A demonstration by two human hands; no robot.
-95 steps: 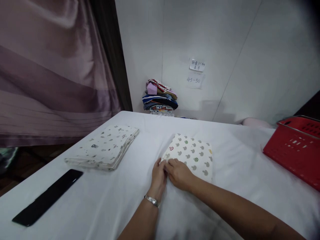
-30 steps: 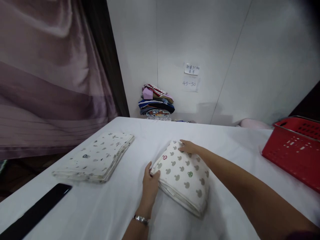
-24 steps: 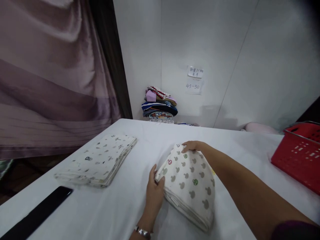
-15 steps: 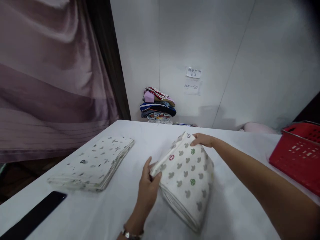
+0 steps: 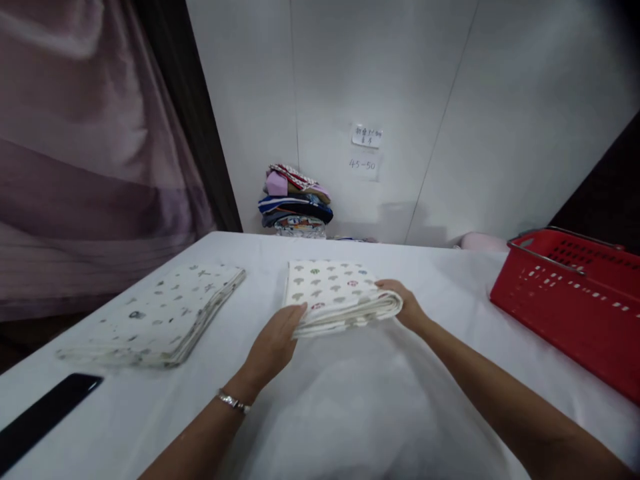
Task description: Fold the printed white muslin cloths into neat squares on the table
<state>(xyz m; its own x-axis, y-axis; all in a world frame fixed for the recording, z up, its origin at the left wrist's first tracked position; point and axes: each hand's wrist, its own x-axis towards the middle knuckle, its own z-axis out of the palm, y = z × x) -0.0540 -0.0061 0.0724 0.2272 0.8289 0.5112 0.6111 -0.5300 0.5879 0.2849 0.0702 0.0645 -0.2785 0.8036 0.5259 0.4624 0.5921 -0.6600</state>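
Observation:
A folded white cloth (image 5: 327, 283) with grey, green and red mushroom-like prints lies between my two hands, its layered folded edge facing me. My left hand (image 5: 277, 337) grips the near left corner, thumb on top. At the right end, my right hand (image 5: 403, 303) holds the rounded fold, with some fingers hidden behind the cloth. A second folded cloth (image 5: 165, 310), white with small dark prints, rests on the table to the left, apart from both hands.
The white-covered table (image 5: 350, 400) reaches a pale wall. A red basket (image 5: 565, 300) stands at right. A black flat object (image 5: 45, 420) lies front left. Beyond the far edge is a stack of folded fabrics (image 5: 295, 203). A pinkish curtain (image 5: 90, 167) hangs at left.
The mushroom-print cloth has gone from tilted up on a corner to lying nearly flat, turned with its folded edge toward me. Both hands have shifted their grip, and the view has swung right.

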